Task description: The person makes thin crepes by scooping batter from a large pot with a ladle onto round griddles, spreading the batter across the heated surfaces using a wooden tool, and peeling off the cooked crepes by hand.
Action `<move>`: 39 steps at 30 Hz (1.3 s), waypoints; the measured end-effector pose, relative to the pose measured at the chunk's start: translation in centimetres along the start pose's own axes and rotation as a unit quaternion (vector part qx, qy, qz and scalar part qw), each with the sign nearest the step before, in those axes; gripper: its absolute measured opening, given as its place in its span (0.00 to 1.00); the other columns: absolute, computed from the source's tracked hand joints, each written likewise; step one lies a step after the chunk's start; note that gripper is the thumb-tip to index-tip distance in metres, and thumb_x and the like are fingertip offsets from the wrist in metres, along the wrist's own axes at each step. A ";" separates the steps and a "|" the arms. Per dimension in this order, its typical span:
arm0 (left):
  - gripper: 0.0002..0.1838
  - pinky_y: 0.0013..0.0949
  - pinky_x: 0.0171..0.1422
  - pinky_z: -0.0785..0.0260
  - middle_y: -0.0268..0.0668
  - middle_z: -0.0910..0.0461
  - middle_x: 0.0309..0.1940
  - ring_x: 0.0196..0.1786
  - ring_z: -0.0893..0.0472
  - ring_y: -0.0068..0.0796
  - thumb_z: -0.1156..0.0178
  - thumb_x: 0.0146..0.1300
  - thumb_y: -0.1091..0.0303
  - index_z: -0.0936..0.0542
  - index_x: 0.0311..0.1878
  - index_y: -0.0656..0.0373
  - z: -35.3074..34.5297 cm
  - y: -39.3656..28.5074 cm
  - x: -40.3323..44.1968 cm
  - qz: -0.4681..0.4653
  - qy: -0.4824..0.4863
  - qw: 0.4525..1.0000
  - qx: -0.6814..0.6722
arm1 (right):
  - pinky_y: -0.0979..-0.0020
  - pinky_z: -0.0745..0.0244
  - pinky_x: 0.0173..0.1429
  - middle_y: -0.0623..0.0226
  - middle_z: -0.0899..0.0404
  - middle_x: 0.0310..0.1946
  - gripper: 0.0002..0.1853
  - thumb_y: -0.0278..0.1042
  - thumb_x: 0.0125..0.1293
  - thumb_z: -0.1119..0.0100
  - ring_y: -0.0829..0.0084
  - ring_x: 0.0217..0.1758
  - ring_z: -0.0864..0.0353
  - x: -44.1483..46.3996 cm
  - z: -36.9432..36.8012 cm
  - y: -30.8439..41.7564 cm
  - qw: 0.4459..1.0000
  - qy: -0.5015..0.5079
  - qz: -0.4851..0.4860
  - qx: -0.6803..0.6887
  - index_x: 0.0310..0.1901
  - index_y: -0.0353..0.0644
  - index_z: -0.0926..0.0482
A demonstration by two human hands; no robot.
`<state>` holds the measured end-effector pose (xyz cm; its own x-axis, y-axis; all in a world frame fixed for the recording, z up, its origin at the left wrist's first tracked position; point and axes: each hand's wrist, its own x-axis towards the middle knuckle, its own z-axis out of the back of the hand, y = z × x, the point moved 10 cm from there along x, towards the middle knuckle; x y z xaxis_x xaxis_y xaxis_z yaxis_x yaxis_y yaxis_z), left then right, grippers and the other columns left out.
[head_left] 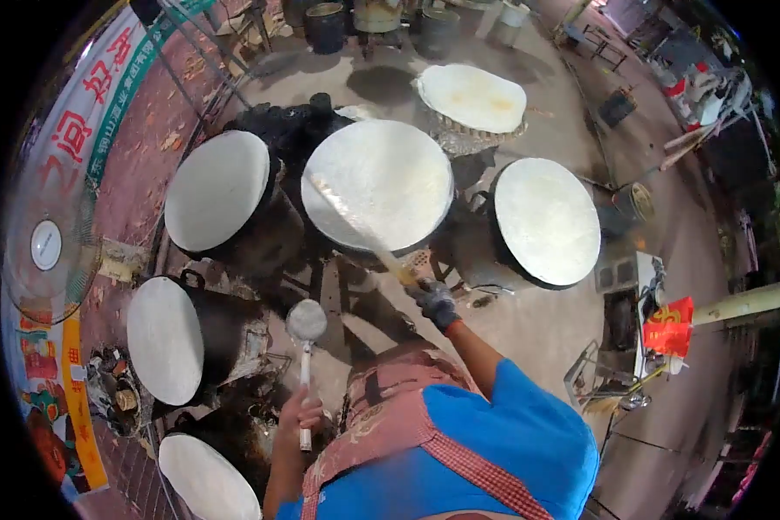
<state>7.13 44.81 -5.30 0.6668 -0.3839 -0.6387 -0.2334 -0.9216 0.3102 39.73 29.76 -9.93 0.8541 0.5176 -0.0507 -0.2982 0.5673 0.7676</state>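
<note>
My left hand point(300, 411) is closed round the white handle of a ladle point(307, 321), whose round bowl looks coated in something pale. In a dark glove, my right hand point(436, 307) grips the near end of a long flat spatula point(352, 222). The spatula slants up and left across the large round griddle in front of me, which is covered by a thin white sheet of batter or pancake point(399, 173). Whether the blade touches the sheet, I cannot tell. The ladle is held low, to the left of my apron point(390, 390).
More black drum-like stoves with white-covered round tops stand around: one left point(218, 191), one right point(548, 221), two lower left. Behind, a pale flat sheet point(472, 97) rests on a stack. A fan point(46, 244) is at far left; a red bag point(669, 327) hangs right.
</note>
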 end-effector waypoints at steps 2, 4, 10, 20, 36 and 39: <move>0.19 0.21 0.13 0.49 0.30 0.41 0.11 0.12 0.42 0.18 0.59 0.63 0.50 0.30 0.34 0.57 1.4 0.9 0.6 0.040 0.009 0.998 -0.040 | 0.77 0.39 0.20 0.74 0.30 0.16 0.13 0.42 0.52 0.42 0.82 0.17 0.35 0.4 -1.6 0.2 0.998 0.016 0.013 0.056 0.38 0.46 0.22; 0.19 0.21 0.12 0.49 0.30 0.42 0.11 0.11 0.42 0.18 0.59 0.63 0.51 0.29 0.35 0.59 0.3 1.3 0.6 -0.011 -0.043 0.999 -0.015 | 0.77 0.40 0.20 0.75 0.30 0.17 0.15 0.44 0.52 0.41 0.83 0.18 0.35 0.9 -2.9 -2.6 0.983 0.083 -0.117 0.114 0.39 0.46 0.22; 0.22 0.19 0.10 0.52 0.26 0.45 0.09 0.09 0.46 0.15 0.54 0.60 0.49 0.36 0.20 0.56 -6.8 5.6 8.2 0.062 -0.091 0.990 0.090 | 0.78 0.44 0.16 0.76 0.36 0.14 0.13 0.46 0.54 0.44 0.82 0.14 0.39 -6.1 10.0 -6.8 0.939 -0.006 -0.270 0.212 0.31 0.44 0.25; 0.04 0.16 0.11 0.55 0.22 0.45 0.13 0.11 0.44 0.11 0.51 0.62 0.64 0.34 0.32 0.47 -26.4 19.0 32.0 0.011 0.022 0.934 0.356 | 0.80 0.40 0.21 0.79 0.29 0.22 0.23 0.31 0.57 0.46 0.85 0.19 0.41 -21.1 27.8 -23.1 0.907 -0.272 -0.267 0.178 0.56 0.54 0.33; 0.11 0.16 0.09 0.56 0.23 0.47 0.12 0.10 0.47 0.13 0.50 0.60 0.63 0.41 0.26 0.47 -24.8 15.9 37.0 -0.017 -0.085 0.938 0.337 | 0.70 0.31 0.30 0.54 0.22 0.27 0.20 0.42 0.57 0.46 0.71 0.21 0.29 -17.1 24.8 -19.6 0.958 -0.197 -0.206 -0.006 0.53 0.55 0.30; 0.14 0.17 0.08 0.57 0.23 0.46 0.11 0.09 0.47 0.14 0.51 0.61 0.61 0.42 0.22 0.52 -24.3 14.8 35.7 0.034 -0.075 0.952 0.295 | 0.79 0.48 0.14 0.75 0.35 0.13 0.19 0.36 0.55 0.45 0.82 0.10 0.43 -17.7 19.1 -19.1 0.810 -0.097 -0.361 0.452 0.51 0.48 0.27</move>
<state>44.71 18.91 -6.40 0.5377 -0.4070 -0.7384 -0.6587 -0.7495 -0.0665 38.46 -2.43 -11.47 0.7445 0.0992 -0.6602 0.6670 -0.0686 0.7419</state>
